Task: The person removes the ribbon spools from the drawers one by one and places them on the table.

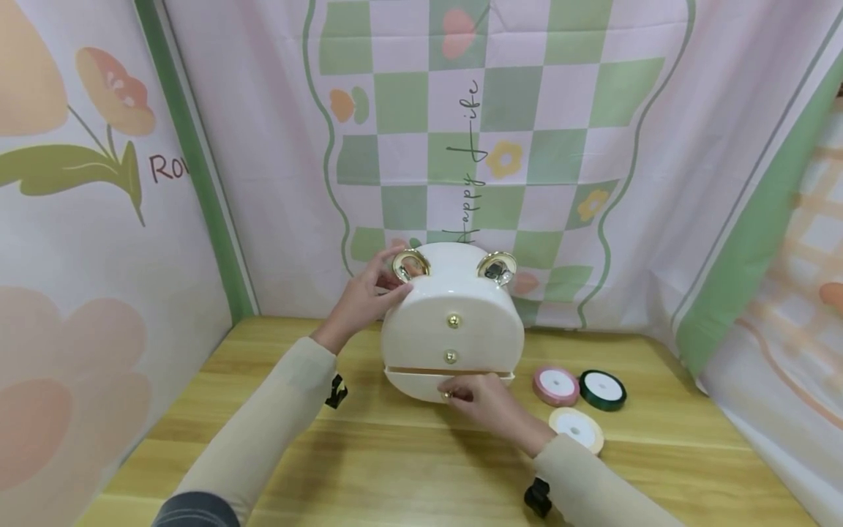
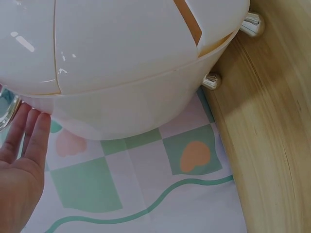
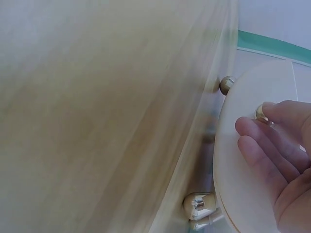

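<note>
Two hands on the one piece: a cream, round-topped drawer box [image 1: 453, 322] with gold ears, standing at the far middle of the wooden table [image 1: 395, 468], close against the checked backdrop cloth [image 1: 514, 110].

My left hand [image 1: 361, 301] lay against the box's upper left side, just under the left gold ear [image 1: 410, 265]. Fingers were straight, pressing, holding nothing. I judged this was to steady the box, since it looked light and glossy and would likely slide toward me otherwise.

My right hand [image 1: 484, 404] was at the bottom drawer [image 1: 421, 383], fingertips pinched on its small gold knob [image 3: 261, 113]. The drawer stood slightly out from the body, with a thin gap showing along its top edge.

Box front: two more gold knobs above, one over the other; shiny metal feet underneath.

Three ribbon spools [image 1: 578, 428] lay flat to the right: pink, dark green, cream. They sat apart from the box, untouched.
</note>
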Available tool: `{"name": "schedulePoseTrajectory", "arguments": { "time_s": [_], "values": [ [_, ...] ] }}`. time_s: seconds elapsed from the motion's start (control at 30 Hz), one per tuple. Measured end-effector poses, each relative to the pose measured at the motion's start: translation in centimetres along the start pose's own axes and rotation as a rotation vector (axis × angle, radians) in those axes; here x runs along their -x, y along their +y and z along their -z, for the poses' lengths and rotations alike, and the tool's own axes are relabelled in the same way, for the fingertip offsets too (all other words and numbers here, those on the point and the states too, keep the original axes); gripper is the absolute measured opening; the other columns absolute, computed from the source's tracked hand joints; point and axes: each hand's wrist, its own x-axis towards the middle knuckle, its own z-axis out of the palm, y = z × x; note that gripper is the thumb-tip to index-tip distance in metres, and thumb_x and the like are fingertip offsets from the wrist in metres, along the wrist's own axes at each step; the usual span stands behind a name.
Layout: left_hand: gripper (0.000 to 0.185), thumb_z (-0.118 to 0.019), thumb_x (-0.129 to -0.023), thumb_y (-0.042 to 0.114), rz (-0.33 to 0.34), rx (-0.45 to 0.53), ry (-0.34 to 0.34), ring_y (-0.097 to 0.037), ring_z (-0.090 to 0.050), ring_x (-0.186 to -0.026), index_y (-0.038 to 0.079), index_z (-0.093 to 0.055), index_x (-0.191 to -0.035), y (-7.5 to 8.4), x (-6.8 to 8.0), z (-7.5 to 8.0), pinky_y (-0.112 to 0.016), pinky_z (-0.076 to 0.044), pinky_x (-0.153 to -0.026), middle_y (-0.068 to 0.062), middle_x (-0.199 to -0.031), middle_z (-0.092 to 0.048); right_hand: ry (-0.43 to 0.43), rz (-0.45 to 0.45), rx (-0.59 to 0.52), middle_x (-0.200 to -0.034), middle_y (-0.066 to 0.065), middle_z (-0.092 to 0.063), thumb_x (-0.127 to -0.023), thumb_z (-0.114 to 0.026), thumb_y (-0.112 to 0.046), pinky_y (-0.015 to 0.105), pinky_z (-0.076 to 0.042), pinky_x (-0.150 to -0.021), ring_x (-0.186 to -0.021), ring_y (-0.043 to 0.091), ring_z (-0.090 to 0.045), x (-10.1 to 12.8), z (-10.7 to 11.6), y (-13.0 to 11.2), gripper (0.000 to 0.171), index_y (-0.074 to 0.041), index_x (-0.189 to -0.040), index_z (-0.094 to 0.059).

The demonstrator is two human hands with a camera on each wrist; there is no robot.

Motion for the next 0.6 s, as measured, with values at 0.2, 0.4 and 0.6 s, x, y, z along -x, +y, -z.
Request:
{"name": "schedulePoseTrajectory", "arguments": {
  "time_s": [0.2, 0.4, 0.6],
  "values": [
    [0.067, -0.069, -0.097, 0.034, 0.005, -0.003, -0.005, -0.019, -0.064, -0.097, 0.04, -0.033, -0.153, 0.17, 0.01, 0.17, -0.039, -0.057, -0.087, -0.006, -0.101, -0.066, 0.002, 0.007, 0.02, -0.091, 0.001, -0.074, -0.086, -0.077, 0.0, 0.026, -0.056, -0.067, -0.078, 0.009, -0.066, -0.49, -0.06, 0.22, 0.016, -0.008, -0.099, -0.079],
    [0.067, -0.069, -0.097, 0.032, 0.007, -0.008, -0.012, -0.02, -0.064, -0.097, 0.039, -0.033, -0.153, 0.27, -0.02, 0.19, -0.04, -0.057, -0.087, -0.006, -0.102, -0.066, 0.002, -0.011, 0.014, -0.092, 0.003, -0.074, -0.085, -0.077, 0.001, 0.027, -0.057, -0.069, -0.079, 0.01, -0.066, -0.76, -0.02, 0.23, 0.015, -0.006, -0.098, -0.079],
    [0.067, -0.069, -0.097, 0.032, 0.014, -0.01, -0.014, -0.021, -0.064, -0.099, 0.038, -0.033, -0.154, 0.4, -0.03, 0.2, -0.041, -0.056, -0.087, -0.006, -0.104, -0.066, 0.003, -0.008, 0.013, -0.097, 0.006, -0.075, -0.086, -0.076, 0.001, 0.027, -0.058, -0.072, -0.083, 0.015, -0.07, -0.9, 0.07, 0.26, 0.015, -0.005, -0.099, -0.078]
  ]
}}
